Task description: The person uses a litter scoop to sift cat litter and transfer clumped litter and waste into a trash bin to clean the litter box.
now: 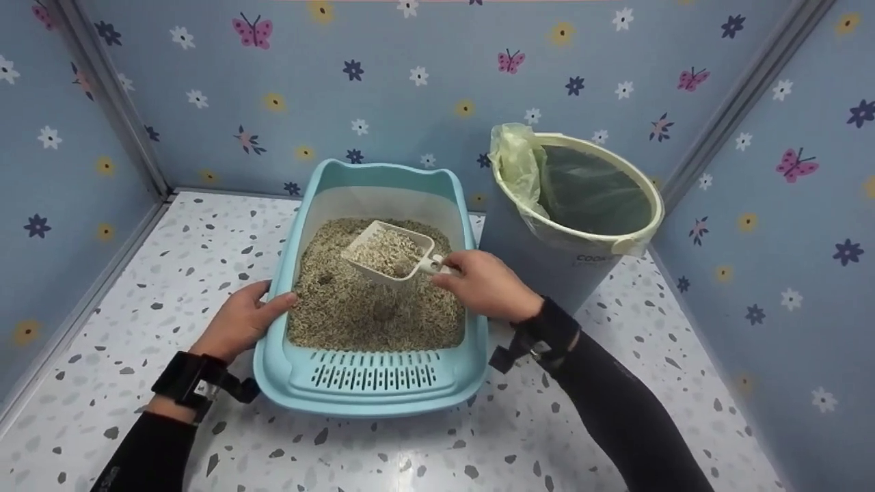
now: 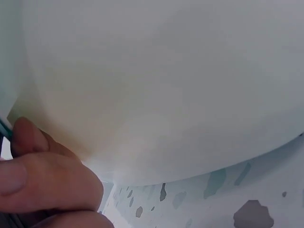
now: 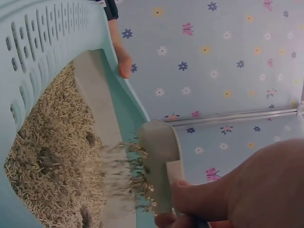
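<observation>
A light blue litter box (image 1: 270,348) stands on the floor, with tan pellet litter (image 1: 335,318) inside. Dark clumps (image 3: 50,159) show in the litter. My left hand (image 1: 239,318) grips the box's left rim, thumb on top; in the left wrist view its curled fingers (image 2: 52,183) lie against the outer wall. A whitish litter scoop (image 1: 432,262) hangs over the litter, loaded with pellets. My right hand (image 1: 493,285) holds its handle from the right. Pellets fall from the scoop into the box, blurred in the right wrist view.
A tall grey-blue trash bin (image 1: 547,256) stands right of the box, its light liner bag (image 1: 516,160) bunched at the rim. Floral walls (image 1: 410,82) close in the back and both sides. Speckled white flooring (image 1: 383,458) lies underneath.
</observation>
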Demonstrator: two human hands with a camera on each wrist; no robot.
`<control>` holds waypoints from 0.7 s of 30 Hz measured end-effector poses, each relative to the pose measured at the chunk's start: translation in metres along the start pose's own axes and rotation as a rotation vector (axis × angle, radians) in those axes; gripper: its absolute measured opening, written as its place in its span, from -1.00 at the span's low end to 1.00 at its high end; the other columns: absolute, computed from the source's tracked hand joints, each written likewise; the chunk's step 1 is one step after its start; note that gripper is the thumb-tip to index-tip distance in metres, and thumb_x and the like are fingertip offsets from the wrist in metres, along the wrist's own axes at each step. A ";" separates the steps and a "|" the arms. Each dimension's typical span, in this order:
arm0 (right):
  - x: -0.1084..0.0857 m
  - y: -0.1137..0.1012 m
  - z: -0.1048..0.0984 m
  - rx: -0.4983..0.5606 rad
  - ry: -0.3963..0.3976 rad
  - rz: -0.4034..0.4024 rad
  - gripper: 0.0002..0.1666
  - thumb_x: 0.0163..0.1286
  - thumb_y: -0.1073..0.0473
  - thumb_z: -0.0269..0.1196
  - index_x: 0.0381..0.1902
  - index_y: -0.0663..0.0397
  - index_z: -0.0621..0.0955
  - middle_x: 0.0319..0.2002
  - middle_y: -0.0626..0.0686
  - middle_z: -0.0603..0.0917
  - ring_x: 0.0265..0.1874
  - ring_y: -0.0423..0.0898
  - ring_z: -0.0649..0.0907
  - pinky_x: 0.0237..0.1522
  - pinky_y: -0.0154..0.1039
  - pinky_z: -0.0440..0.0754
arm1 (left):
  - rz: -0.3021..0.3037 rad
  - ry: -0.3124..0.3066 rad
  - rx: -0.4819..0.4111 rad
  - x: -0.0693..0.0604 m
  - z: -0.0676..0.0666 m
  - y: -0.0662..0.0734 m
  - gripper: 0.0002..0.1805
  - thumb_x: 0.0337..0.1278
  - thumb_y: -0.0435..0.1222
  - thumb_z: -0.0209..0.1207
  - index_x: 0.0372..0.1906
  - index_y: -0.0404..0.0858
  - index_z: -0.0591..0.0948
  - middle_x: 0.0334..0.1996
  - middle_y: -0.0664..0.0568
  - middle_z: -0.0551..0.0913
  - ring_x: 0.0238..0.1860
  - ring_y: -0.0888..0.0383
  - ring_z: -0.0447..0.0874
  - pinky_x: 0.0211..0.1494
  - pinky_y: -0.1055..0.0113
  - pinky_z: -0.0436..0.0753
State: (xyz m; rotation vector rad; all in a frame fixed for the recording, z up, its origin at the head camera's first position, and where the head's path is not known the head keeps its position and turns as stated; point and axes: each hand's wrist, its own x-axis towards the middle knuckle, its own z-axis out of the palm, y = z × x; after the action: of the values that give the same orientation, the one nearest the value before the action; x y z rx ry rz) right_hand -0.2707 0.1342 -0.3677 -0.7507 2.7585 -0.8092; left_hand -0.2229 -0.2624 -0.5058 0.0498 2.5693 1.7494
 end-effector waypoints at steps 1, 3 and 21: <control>0.003 -0.001 0.000 0.002 0.005 -0.014 -0.73 0.70 -0.05 0.32 -0.10 0.03 0.71 -0.43 -0.10 0.50 -0.46 -0.12 0.50 -0.31 -0.13 0.52 | 0.005 0.003 0.001 0.000 0.000 0.001 -0.34 0.69 -0.06 0.26 0.44 -0.57 0.50 -0.15 -0.27 0.73 -0.35 0.13 0.75 -0.24 0.29 0.78; 0.005 -0.004 0.000 -0.001 0.011 -0.016 -0.74 0.71 -0.03 0.31 -0.10 0.03 0.70 -0.44 -0.10 0.50 -0.45 -0.12 0.51 -0.30 -0.13 0.53 | 0.012 0.000 0.001 0.000 0.000 0.002 -0.37 0.69 -0.07 0.25 0.40 -0.57 0.53 -0.18 -0.27 0.73 -0.36 0.13 0.75 -0.24 0.30 0.77; -0.007 -0.003 -0.003 0.005 0.019 0.005 -0.76 0.69 -0.01 0.34 -0.16 0.01 0.70 -0.45 -0.09 0.52 -0.50 -0.13 0.49 -0.35 -0.13 0.53 | 0.000 0.006 0.003 0.003 -0.002 -0.004 -0.33 0.67 -0.04 0.26 0.44 -0.56 0.51 -0.14 -0.26 0.75 -0.35 0.11 0.79 -0.25 0.28 0.80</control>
State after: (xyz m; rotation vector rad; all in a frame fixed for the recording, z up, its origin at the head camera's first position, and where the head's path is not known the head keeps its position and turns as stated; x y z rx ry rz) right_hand -0.2644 0.1370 -0.3638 -0.7385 2.7723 -0.8266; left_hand -0.2255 -0.2655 -0.5084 0.0450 2.5762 1.7478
